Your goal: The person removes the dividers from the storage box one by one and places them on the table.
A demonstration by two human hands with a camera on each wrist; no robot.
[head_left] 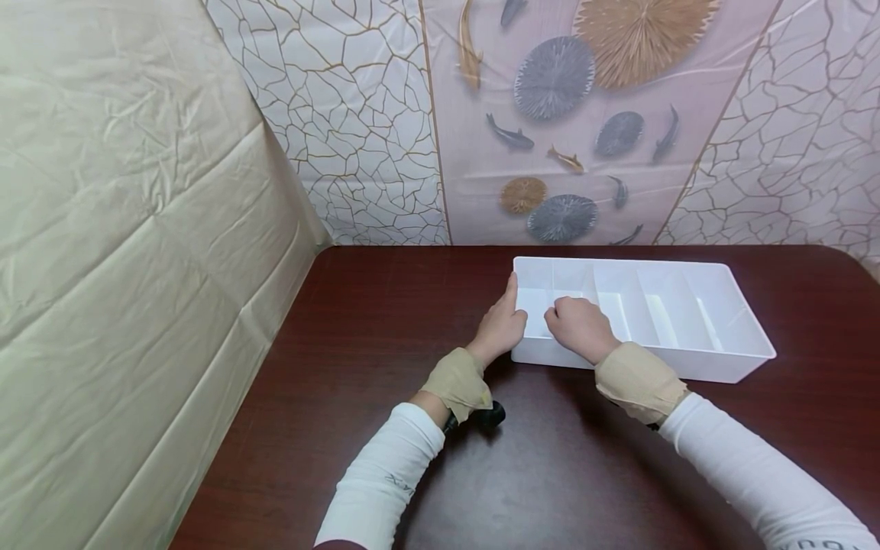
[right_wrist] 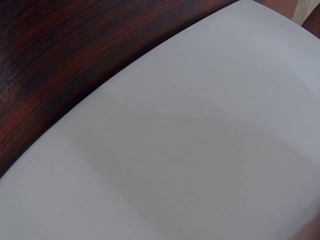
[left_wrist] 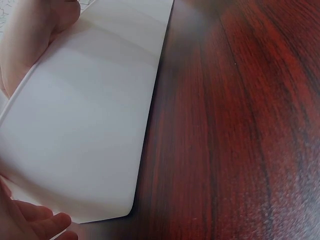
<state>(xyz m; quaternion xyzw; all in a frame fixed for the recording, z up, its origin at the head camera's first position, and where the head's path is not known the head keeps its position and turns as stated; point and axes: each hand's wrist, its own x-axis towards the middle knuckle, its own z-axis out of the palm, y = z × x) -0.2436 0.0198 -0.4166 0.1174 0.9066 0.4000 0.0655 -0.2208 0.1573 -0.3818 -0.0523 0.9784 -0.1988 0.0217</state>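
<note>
A white plastic divided storage box (head_left: pixel 626 360) sits on the table, its long side toward me. My left hand (head_left: pixel 500 325) grips its left end, thumb over the rim and fingers along the outside of the end wall; those fingers (left_wrist: pixel 47 225) also show low in the left wrist view. Over the leftmost compartments, my right hand (head_left: pixel 580 327) has its fingers curled down inside the near wall; I cannot tell whether they hold a divider. The right wrist view is mostly filled by the box's plain outer wall (right_wrist: pixel 175 125).
The dark red wooden table (head_left: pixel 385 305) reaches back to a patterned wall covering (head_left: pixel 371 114). A beige cloth (head_left: pixel 137 252) hangs along the left side. Under my left wrist shows a small black object (head_left: pixel 490 415), close to the wrist wrap.
</note>
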